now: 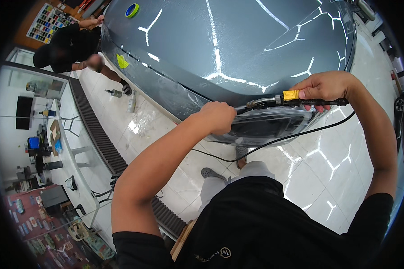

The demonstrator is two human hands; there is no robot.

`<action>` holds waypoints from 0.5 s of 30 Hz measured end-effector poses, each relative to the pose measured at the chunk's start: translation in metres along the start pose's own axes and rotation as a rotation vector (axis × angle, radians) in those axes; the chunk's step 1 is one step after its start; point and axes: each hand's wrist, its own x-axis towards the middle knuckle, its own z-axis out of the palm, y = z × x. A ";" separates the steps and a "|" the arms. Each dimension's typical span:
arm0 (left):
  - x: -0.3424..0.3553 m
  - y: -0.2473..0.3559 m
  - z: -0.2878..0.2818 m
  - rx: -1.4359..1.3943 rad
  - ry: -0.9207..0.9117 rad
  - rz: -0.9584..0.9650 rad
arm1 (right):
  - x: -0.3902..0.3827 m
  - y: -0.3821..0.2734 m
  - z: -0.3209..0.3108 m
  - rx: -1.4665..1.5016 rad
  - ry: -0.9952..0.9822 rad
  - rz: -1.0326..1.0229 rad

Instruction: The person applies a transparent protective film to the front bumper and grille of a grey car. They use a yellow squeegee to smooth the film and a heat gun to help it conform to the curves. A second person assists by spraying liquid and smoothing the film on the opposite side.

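My right hand [325, 87] is closed around a black wand [318, 102] with a yellow lever and a metal nozzle pointing left. A thin black hose [296, 135] loops from it below the car's front. My left hand [217, 117] is closed at the lower edge of the grey car hood [179, 49], close to the nozzle; what its fingers grip is hidden. Clear film [274, 115] lies wrinkled along the car's front, over a dark opening.
At the far left another person [72, 47] reaches a hand to the hood's side. A green tape roll [132, 10] sits on the hood. Bottles [131, 105] stand on the tiled floor. Further left are a dark floor grate [92, 123] and a white table [78, 179].
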 end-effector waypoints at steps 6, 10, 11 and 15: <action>0.010 -0.007 0.001 -0.124 -0.152 0.129 | 0.011 -0.003 -0.006 -0.092 -0.053 -0.037; 0.012 -0.013 -0.002 -0.069 -0.202 0.068 | 0.014 0.000 -0.008 -0.098 -0.053 -0.056; 0.012 -0.012 -0.004 0.008 -0.227 0.030 | 0.015 0.002 -0.008 -0.083 -0.054 -0.059; 0.012 -0.025 -0.006 0.079 -0.298 -0.043 | 0.024 0.000 -0.006 0.017 -0.064 -0.081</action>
